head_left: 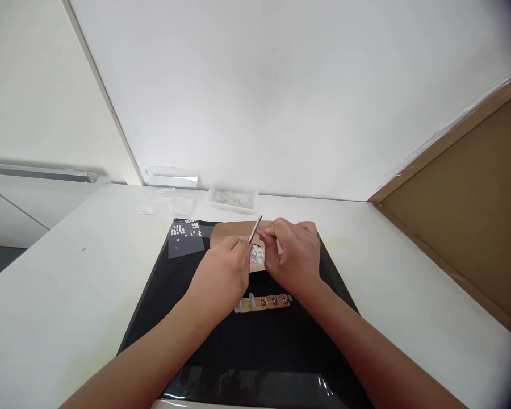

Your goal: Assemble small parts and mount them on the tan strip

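In my left hand (230,264) I grip a thin flat stick (255,229), pale on its face and dark along the edge, which points up and away. My right hand (293,250) is closed in a pinch close beside the stick's upper part; what its fingertips hold, if anything, is too small to make out. Beneath both hands lies a sheet of brown paper (225,231), partly hidden, with a heap of small white pieces (258,254) on it. Nearer to me, a tan strip (256,307) carries several small clear and shiny reddish pieces.
A black mat (238,352) lies under the work on the white table (392,272). At its far left corner is a dark sheet with small white rectangles (185,238). Clear bags (166,201), a shallow translucent tray (234,199) and a clear plastic holder (172,177) stand along the wall.
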### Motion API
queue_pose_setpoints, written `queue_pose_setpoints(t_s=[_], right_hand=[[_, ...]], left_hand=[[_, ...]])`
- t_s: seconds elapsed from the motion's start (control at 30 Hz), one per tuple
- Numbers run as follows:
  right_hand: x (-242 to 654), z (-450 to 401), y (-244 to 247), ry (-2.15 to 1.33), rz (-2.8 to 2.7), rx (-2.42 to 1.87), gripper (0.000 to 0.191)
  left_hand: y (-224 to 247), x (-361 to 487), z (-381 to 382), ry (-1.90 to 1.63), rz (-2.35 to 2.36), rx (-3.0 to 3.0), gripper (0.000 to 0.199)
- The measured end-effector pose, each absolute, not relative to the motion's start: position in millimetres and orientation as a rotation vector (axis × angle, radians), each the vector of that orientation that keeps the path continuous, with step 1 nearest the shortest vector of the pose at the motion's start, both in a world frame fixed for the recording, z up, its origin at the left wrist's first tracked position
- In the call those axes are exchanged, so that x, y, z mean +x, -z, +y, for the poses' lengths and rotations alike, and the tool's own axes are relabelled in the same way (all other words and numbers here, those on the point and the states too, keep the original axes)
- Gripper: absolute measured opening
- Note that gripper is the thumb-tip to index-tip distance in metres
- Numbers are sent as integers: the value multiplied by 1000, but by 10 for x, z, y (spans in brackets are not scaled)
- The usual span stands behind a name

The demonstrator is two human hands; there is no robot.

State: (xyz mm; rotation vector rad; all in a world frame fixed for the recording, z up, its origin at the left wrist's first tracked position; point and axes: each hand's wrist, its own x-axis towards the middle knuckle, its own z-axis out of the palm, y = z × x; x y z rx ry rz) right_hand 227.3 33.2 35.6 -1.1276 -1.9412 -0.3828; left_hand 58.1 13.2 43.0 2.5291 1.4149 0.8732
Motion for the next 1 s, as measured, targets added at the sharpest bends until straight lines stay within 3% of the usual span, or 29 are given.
queue_pose_setpoints(t_s=[0.23,0.4,1.0], right_hand=[[2349,373,-389,351,-1922,-1119,21],[2392,379,-420,297,-2019,-1092,29],[2395,358,-432,409,-2040,-1108,28]], left_hand=[[-460,610,118,-906,1360,2480,26],[-463,608,109,-979,1266,2467,32],[-431,581,104,-850,1372,2512,21]])
